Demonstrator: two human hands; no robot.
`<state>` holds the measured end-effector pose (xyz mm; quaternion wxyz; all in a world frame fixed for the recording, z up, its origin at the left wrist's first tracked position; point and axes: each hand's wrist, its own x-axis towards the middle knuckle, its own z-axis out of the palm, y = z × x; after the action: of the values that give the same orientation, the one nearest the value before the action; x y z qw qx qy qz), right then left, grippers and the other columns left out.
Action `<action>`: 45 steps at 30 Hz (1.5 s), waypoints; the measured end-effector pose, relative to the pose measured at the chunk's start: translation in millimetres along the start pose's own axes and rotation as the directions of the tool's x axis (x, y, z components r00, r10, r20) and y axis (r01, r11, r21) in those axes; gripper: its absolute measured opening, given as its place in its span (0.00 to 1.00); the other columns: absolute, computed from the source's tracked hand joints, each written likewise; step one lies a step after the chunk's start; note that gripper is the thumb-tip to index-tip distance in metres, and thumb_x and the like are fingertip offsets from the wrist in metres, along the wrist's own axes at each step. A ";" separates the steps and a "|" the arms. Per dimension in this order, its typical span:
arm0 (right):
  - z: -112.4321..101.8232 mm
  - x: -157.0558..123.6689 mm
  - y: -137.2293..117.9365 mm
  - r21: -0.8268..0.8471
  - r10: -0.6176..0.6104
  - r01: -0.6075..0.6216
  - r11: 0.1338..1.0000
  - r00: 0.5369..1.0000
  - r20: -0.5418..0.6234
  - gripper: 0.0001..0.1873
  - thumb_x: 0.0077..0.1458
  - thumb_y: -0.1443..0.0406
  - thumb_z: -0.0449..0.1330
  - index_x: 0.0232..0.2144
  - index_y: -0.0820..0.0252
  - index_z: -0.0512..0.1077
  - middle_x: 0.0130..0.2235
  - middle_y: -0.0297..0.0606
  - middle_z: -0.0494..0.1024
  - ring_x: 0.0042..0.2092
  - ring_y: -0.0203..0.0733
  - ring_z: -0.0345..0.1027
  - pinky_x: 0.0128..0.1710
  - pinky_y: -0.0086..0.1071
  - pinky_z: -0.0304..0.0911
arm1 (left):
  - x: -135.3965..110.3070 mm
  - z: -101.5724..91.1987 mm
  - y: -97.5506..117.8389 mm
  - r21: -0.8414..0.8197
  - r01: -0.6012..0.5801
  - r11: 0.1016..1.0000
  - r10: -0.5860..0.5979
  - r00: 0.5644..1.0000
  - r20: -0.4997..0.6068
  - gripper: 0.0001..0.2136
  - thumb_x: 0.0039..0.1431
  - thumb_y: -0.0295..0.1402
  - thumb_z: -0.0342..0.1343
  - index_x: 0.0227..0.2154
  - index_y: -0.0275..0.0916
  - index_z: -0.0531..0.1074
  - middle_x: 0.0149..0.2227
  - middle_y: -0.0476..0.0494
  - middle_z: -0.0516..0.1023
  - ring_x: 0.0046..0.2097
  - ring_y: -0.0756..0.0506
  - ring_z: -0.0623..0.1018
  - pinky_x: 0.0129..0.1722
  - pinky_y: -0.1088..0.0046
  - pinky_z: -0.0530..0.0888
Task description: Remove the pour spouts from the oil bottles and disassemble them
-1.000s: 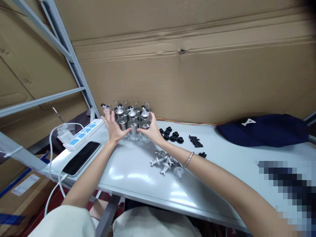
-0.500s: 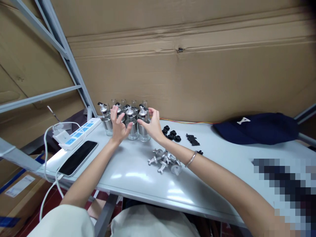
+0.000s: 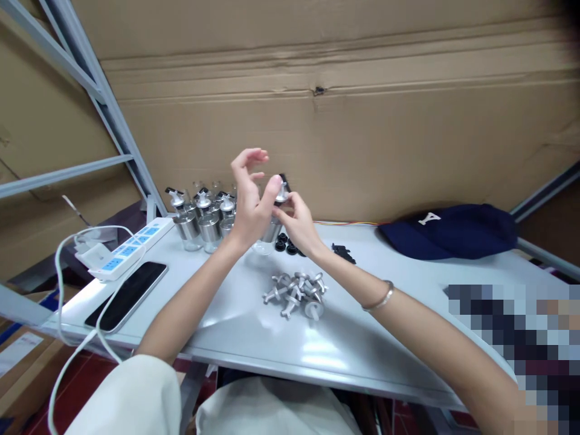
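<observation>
A clear glass oil bottle (image 3: pixel 272 232) with a metal sleeve leans to the right at the end of the front row. Its pourer top (image 3: pixel 281 193) is silver with a black flap. Around the neck, just under that top, the fingers of my right hand (image 3: pixel 301 225) are closed. My left hand (image 3: pixel 251 202) is beside it, fingers raised and apart, its thumb at the pourer; whether it presses cannot be made out. Left of my hands stand similar bottles (image 3: pixel 209 229) with pourers, and more glass necks show behind. My left hand hides part of the rows.
Silver pourer parts (image 3: pixel 296 293) lie piled near the front. Black round caps (image 3: pixel 290 246) and small black pieces (image 3: pixel 343 252) are farther back. A phone (image 3: pixel 127 296), power strip (image 3: pixel 131 248) and white cable are left; a navy cap (image 3: pixel 448 232) is right.
My right hand has pulled the end bottle rightwards and tipped it. My left hand has moved right and up to its top. The view has shifted slightly.
</observation>
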<state>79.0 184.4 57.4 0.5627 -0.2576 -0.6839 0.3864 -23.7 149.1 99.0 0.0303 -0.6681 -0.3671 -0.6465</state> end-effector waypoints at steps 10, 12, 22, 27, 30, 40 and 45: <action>-88.9 -66.2 -40.2 0.134 -0.210 0.227 0.965 0.968 -0.134 0.12 0.54 0.56 0.56 0.37 0.53 0.61 0.32 0.33 0.72 0.33 0.39 0.71 0.35 0.38 0.67 | -46.8 10.5 32.9 -0.066 0.296 0.953 -0.164 0.684 0.711 0.29 0.57 0.51 0.48 0.56 0.44 0.49 0.59 0.35 0.55 0.62 0.38 0.59 0.58 0.55 0.60; -100.8 -78.4 -31.5 0.140 -0.221 0.241 0.960 0.964 -0.148 0.11 0.54 0.57 0.57 0.37 0.53 0.60 0.31 0.32 0.72 0.32 0.40 0.71 0.32 0.38 0.68 | -65.0 7.6 33.3 0.098 0.201 0.975 -0.187 0.490 0.852 0.34 0.53 0.55 0.49 0.58 0.42 0.51 0.62 0.33 0.51 0.64 0.35 0.53 0.60 0.51 0.56; -105.9 -95.6 -8.5 0.153 -0.239 0.256 0.955 0.963 -0.121 0.09 0.55 0.60 0.56 0.38 0.53 0.61 0.30 0.31 0.71 0.30 0.40 0.71 0.32 0.39 0.67 | -111.5 12.9 20.2 0.241 -0.246 0.939 -0.180 0.247 0.952 0.35 0.50 0.57 0.50 0.59 0.45 0.56 0.62 0.33 0.54 0.63 0.26 0.52 0.55 0.40 0.54; -101.5 -100.1 -4.4 0.136 -0.255 0.259 0.956 0.966 -0.051 0.10 0.54 0.58 0.56 0.36 0.54 0.60 0.29 0.32 0.70 0.30 0.41 0.71 0.31 0.39 0.67 | -107.9 3.2 12.5 0.277 -0.273 0.921 -0.200 0.279 0.939 0.21 0.54 0.44 0.51 0.51 0.45 0.64 0.57 0.38 0.63 0.56 0.35 0.66 0.50 0.55 0.67; -97.3 -102.0 -0.9 0.117 -0.228 0.226 0.967 0.974 0.003 0.11 0.54 0.57 0.56 0.36 0.55 0.60 0.29 0.32 0.70 0.30 0.42 0.71 0.30 0.39 0.67 | -103.0 -5.3 -1.3 0.311 -0.283 0.908 -0.231 0.281 0.931 0.21 0.55 0.44 0.50 0.51 0.45 0.64 0.57 0.40 0.63 0.55 0.36 0.66 0.49 0.57 0.67; -72.6 -113.2 -0.6 0.101 -0.245 0.232 0.967 0.958 0.146 0.09 0.54 0.59 0.54 0.36 0.55 0.59 0.29 0.34 0.71 0.31 0.42 0.71 0.33 0.40 0.66 | -97.5 -19.8 -23.9 0.303 -0.258 0.918 -0.237 0.257 0.937 0.26 0.54 0.50 0.51 0.53 0.43 0.62 0.58 0.37 0.62 0.56 0.36 0.67 0.54 0.56 0.63; -70.8 -116.4 -0.4 0.115 -0.239 0.221 0.968 0.955 0.177 0.11 0.55 0.58 0.53 0.38 0.56 0.60 0.30 0.34 0.72 0.33 0.43 0.71 0.35 0.41 0.66 | -88.7 -24.2 -21.3 0.227 -0.158 0.961 -0.160 0.352 0.922 0.52 0.38 0.56 0.61 0.63 0.42 0.43 0.66 0.29 0.41 0.66 0.31 0.46 0.61 0.49 0.52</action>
<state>174.9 109.4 -3.8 0.5479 -0.1116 -0.7406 0.3728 -46.0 112.2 15.1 -0.0915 -0.9049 -0.4053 -0.0921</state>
